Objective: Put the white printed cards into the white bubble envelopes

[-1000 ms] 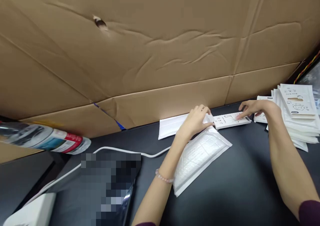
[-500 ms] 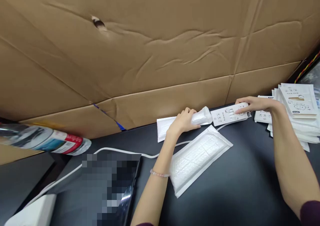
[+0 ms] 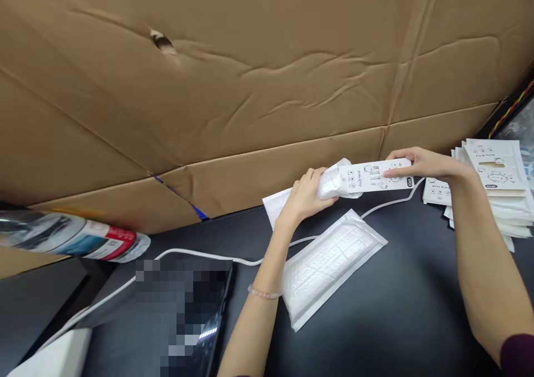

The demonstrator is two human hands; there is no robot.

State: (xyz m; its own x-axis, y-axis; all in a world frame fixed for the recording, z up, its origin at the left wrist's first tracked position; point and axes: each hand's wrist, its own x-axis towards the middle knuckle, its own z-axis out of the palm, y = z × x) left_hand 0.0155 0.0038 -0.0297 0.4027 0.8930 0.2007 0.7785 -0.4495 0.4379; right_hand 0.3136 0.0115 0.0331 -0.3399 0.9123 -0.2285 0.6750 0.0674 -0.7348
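Note:
My left hand [image 3: 306, 196] is wrapped around a white padded mailer [image 3: 278, 203], whose crumpled mouth faces right. From the right, my right hand [image 3: 409, 163] pinches a slim white box [image 3: 377, 177] with black line drawings on it. The box's left end is at the mailer's mouth and seems to be partly inside it; the lip covers the exact depth. Nearer to me, a second padded mailer [image 3: 334, 268], bubbly and flat, lies aslant on the dark table beside my left forearm.
A pile of white printed packets [image 3: 498, 171] sits at the right end of the table [image 3: 400, 310]. A tall cardboard sheet [image 3: 267, 77] closes off the back. On the left are a water bottle [image 3: 104, 241], a dark screen [image 3: 208, 310], a white block [image 3: 58, 355] and a white cable [image 3: 208, 257].
My right hand has lifted the slim box and brought it left to the mailer's mouth. My left hand has raised and tilted the mailer slightly.

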